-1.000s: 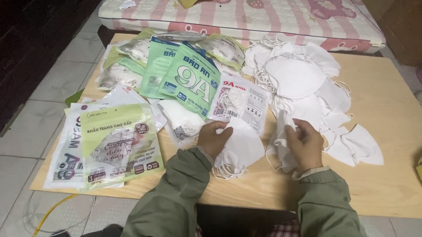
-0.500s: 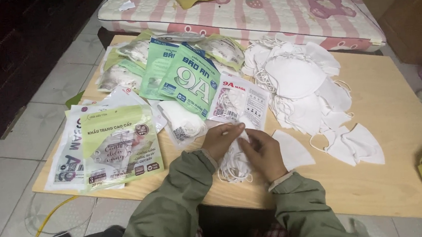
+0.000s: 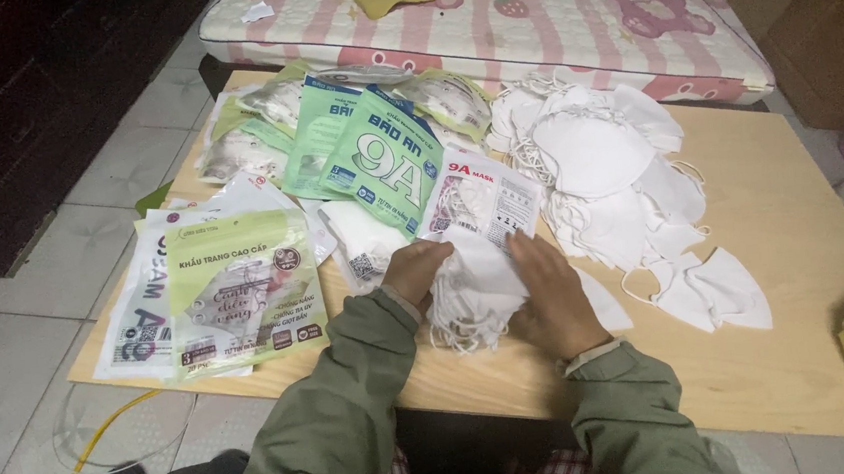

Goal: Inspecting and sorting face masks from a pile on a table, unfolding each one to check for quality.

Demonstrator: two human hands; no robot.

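Near the counter's [image 3: 806, 267] front edge, both hands [image 3: 415, 273] [image 3: 547, 292] pinch a mask stack [image 3: 471, 288]; loose masks [image 3: 607, 167] remain, bags [image 3: 246, 291] lie unfilled.

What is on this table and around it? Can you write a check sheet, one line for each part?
Surface: wooden table, low, over floor tiles.
Job's things: stack of white masks between both hands.
Clutter: loose white masks; green packets; printed bags.
Grippers: left hand and right hand grip the stack.
Cables: yellow cord on floor.
Surroundings: pink striped mattress; dark cabinet.
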